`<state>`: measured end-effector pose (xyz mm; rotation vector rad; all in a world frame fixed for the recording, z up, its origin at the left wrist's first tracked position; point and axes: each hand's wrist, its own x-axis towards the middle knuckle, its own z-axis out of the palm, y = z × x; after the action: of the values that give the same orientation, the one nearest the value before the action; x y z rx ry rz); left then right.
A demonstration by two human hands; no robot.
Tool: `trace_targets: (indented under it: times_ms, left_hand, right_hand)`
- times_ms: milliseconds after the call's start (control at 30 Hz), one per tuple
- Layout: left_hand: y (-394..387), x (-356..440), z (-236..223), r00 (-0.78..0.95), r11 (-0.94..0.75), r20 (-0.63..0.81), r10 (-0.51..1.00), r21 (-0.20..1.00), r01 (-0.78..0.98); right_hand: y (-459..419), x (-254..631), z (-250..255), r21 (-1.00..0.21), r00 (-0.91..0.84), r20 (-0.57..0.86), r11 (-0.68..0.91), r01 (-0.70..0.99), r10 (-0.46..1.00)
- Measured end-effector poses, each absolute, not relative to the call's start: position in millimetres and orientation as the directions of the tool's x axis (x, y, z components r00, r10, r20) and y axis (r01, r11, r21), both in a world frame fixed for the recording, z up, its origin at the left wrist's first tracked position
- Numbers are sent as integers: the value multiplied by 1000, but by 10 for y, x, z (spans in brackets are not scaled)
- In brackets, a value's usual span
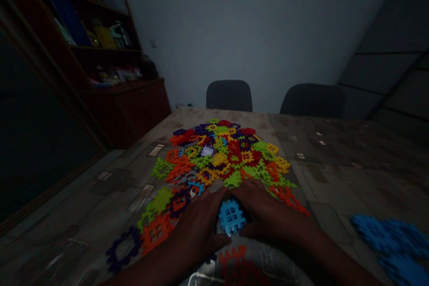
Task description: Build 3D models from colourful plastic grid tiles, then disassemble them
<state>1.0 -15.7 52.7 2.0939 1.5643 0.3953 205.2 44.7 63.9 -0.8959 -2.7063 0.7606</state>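
Observation:
A light blue plastic waffle block (232, 217) stands near the front of the table, gripped between my left hand (197, 225) and my right hand (266, 208). Fingers from both sides cover its edges, and the two hands nearly meet above it. Directly ahead of my hands spreads a large, loose layer of multicoloured waffle blocks (217, 156) in orange, green, yellow, red and purple. Its nearest pieces lie against my fingers. A red block assembly (236, 266) lies below my hands, partly in shadow.
A blue stack of joined blocks (390, 243) lies at the right edge of the table. The patterned tablecloth (335, 174) covers the table. Two dark chairs (229, 96) stand beyond it, and a dark wooden shelf cabinet (83, 53) stands at the back left.

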Motion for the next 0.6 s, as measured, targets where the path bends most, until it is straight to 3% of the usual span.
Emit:
trace_targets:
  times_ms: [333, 600]
  left_hand:
    - [-128, -47, 379, 216, -210, 63, 974, 601, 772]
    - [-73, -10, 493, 214, -215, 76, 974, 614, 759]
  right_hand:
    - [493, 2119, 632, -552, -752, 68, 652, 519, 656]
    - [522, 2157, 717, -550, -741, 29, 630, 548, 671]
